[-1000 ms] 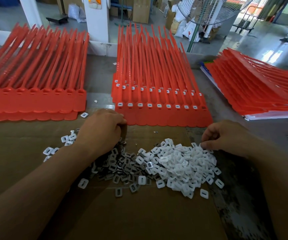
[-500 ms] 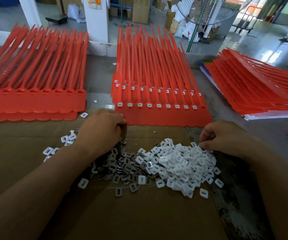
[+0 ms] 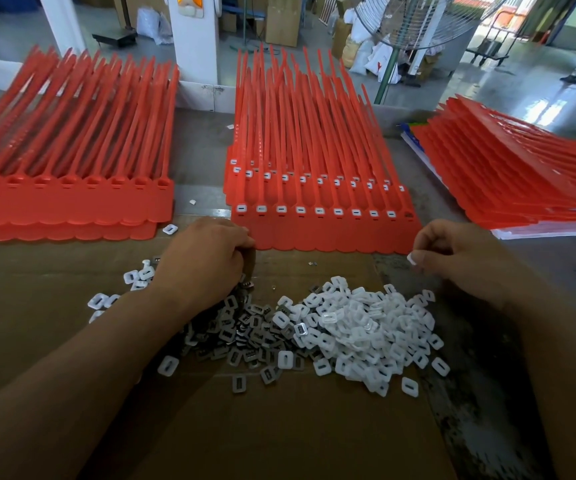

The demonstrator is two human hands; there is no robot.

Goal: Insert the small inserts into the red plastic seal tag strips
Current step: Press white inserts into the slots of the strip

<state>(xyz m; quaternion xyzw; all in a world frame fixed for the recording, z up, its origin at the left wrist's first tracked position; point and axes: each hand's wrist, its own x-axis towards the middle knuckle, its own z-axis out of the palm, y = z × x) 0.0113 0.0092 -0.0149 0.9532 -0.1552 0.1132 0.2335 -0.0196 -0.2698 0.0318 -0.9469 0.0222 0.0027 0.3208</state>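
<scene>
A heap of small white inserts [image 3: 362, 330] lies on brown cardboard, with darker metal pieces [image 3: 245, 334] mixed in at its left. Straight ahead lies a stack of red seal tag strips [image 3: 314, 188]; white inserts fill most sockets of its front row, and the rightmost socket [image 3: 408, 214] shows none. My right hand [image 3: 459, 254] hovers above the heap's right edge and pinches one white insert [image 3: 411, 259] between thumb and fingertip. My left hand [image 3: 207, 258] rests curled at the heap's left side, fingers tucked under; what they hold is hidden.
A second stack of red strips [image 3: 68, 188] with bare sockets lies at the left, a third fanned stack [image 3: 521, 174] at the right on white paper. Loose inserts [image 3: 170, 229] are scattered about. A standing fan [image 3: 418, 22] rises beyond the table's far edge.
My right hand has lifted off the white heap with one insert pinched, rising toward the middle stack. My left hand has stayed put.
</scene>
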